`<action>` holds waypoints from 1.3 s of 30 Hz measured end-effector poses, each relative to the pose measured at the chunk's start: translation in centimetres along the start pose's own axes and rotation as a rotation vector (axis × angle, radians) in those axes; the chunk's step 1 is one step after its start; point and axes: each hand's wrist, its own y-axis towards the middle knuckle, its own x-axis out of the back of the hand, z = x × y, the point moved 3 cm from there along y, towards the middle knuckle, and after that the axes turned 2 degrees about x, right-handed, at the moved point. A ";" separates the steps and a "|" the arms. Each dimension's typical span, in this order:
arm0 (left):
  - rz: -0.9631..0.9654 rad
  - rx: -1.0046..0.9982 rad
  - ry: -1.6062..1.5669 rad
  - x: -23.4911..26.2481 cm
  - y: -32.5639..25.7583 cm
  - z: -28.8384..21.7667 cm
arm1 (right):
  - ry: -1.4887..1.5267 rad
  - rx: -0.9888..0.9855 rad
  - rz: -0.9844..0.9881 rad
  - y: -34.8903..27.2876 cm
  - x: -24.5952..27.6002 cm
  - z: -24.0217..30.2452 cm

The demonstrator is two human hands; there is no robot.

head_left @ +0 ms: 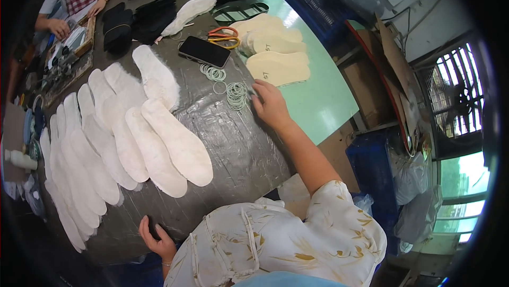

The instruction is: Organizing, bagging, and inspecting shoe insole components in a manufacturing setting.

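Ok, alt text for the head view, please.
A person's right hand is beside pale rubber bands on a dark table, left hand at its near edge. White insoles overlap at left; a phone lies beyond the bands.

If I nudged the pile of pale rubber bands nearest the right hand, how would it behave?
The pale rubber bands would probably spread apart, since the rings overlap loosely. Each looks light and floppy, being so thin. They'd likely slide rather than roll, as most seem to lie flat on the dark tabletop.
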 end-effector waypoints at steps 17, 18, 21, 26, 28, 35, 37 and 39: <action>-0.020 0.006 0.222 -1.2 0.2 -0.3 | -0.029 -0.318 0.740 7.8 3.6 -17.8; -0.020 0.005 0.227 -1.0 0.2 -0.4 | -0.024 -0.318 0.740 7.9 4.0 -17.7; 0.013 0.038 0.278 -1.4 0.3 -0.4 | 0.035 -0.282 0.776 8.1 5.4 -18.9; 0.034 0.018 0.305 -1.7 0.4 -0.3 | -0.294 0.168 0.633 12.9 6.4 -20.2; 0.032 0.021 0.329 -1.7 0.3 -0.3 | -0.364 0.192 0.700 14.6 5.1 -21.0; 0.063 0.054 0.381 -1.9 0.6 -0.3 | -0.282 0.222 0.681 15.1 4.1 -21.8; 0.075 0.051 0.397 -1.7 0.4 -0.3 | -0.169 0.270 0.526 13.8 4.9 -21.0; 0.052 0.048 0.402 -1.1 0.0 -0.3 | -0.097 0.328 0.378 11.5 4.7 -20.4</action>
